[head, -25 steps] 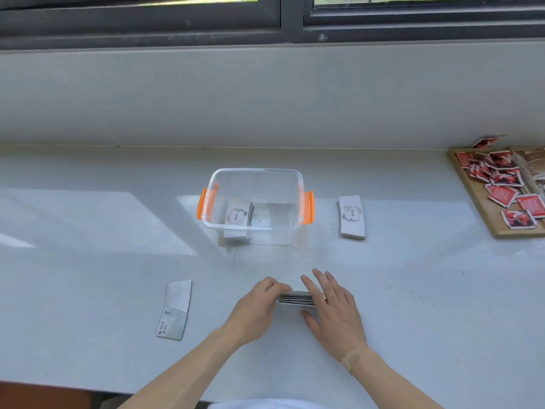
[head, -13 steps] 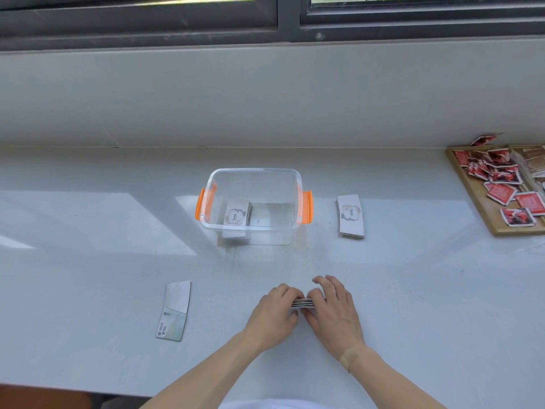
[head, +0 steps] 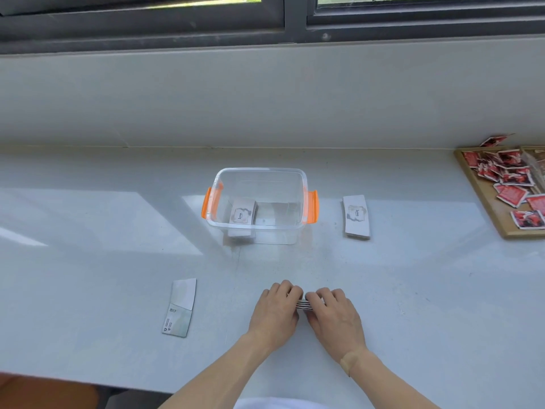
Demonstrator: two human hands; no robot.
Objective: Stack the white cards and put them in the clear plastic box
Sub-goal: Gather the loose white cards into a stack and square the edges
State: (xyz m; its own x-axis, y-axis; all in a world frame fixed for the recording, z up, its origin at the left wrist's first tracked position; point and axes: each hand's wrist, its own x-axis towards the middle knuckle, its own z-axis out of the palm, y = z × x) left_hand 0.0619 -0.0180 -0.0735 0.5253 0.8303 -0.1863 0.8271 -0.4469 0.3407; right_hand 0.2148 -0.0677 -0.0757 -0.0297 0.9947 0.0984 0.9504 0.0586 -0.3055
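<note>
Head view: both hands closed inward since a second ago; left hand (head: 275, 312) and right hand (head: 334, 315) now curl over and pinch a card stack (head: 303, 304) between them, squaring it. Clear plastic box (head: 259, 202), twelve o'clock, holds one stack; another stack (head: 356, 216) at one o'clock; loose cards (head: 180, 307) at nine o'clock.

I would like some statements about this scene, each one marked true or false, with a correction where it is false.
1. Both hands, left hand and right hand, squeeze a stack of cards between them. True.
2. The clear plastic box holds no cards. False: one pile lies inside.
3. A pile of white cards lies right of the box. True.
4. The box has blue handles. False: its handles are orange.
</note>
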